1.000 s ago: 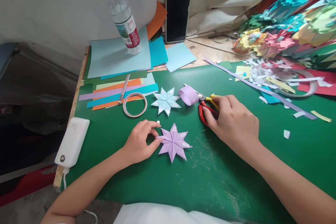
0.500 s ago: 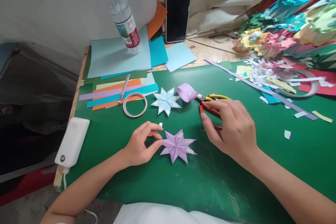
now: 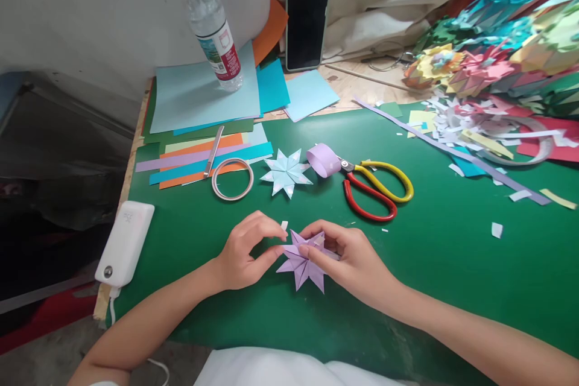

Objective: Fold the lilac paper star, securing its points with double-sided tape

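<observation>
A purple folded-paper star lies low over the green table top between my hands. My right hand grips its upper right part, thumb on top and fingers behind. My left hand is curled in a pinch at the star's left point, the thumb touching the tip. A small white scrap shows by the left index fingertip; whether it is stuck there I cannot tell. Beyond the hands lie a light blue paper star, a purple paper loop and scissors with red and yellow handles.
Left of the blue star are a tape roll, a cutter knife and paper strips. A bottle stands on paper sheets. A power bank sits at the left edge; paper scraps and flowers fill the right.
My right hand has left the scissors, moving left and down, and has taken hold of the purple star. The left hand stays at the star's left point, its index finger slightly raised.
</observation>
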`<state>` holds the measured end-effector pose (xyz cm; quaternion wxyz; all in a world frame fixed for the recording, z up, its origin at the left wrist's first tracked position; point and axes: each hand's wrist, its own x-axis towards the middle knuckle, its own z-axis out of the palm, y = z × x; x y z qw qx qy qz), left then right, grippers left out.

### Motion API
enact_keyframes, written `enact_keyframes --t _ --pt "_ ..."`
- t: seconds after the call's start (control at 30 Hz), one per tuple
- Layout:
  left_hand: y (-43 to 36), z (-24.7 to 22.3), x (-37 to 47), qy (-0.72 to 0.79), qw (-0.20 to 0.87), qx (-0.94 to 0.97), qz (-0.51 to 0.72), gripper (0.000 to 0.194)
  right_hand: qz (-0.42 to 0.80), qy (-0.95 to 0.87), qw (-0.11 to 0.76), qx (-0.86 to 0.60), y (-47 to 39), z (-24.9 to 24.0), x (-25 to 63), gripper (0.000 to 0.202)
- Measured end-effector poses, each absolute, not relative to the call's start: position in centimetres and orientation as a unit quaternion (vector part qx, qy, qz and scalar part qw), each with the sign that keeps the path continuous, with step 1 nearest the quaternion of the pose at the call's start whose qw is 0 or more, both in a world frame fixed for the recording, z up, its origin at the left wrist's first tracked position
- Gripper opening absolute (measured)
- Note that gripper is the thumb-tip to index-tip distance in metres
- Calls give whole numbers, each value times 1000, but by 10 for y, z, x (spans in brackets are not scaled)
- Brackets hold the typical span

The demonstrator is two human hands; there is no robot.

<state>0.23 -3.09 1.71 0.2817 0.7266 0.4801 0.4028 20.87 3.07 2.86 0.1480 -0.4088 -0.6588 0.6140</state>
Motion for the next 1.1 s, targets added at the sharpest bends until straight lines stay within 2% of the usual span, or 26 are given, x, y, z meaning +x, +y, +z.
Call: enact_keyframes --t 0.13,0.23,0.33,0.57,1.1 --pt "-31 19 3 495 135 751 416 12 614 -655 151 -413 31 28 208 23" --pt "-33 22 4 455 79 779 424 14 612 -663 154 -402 30 27 207 21" --pt "-34 24 7 444 98 782 426 12 609 -668 158 -398 29 26 206 19" --pt "-33 18 15 519 225 694 446 8 596 -682 154 -394 27 25 205 16" --pt "-34 15 17 555 238 680 416 9 587 -687 156 -398 27 25 204 20"
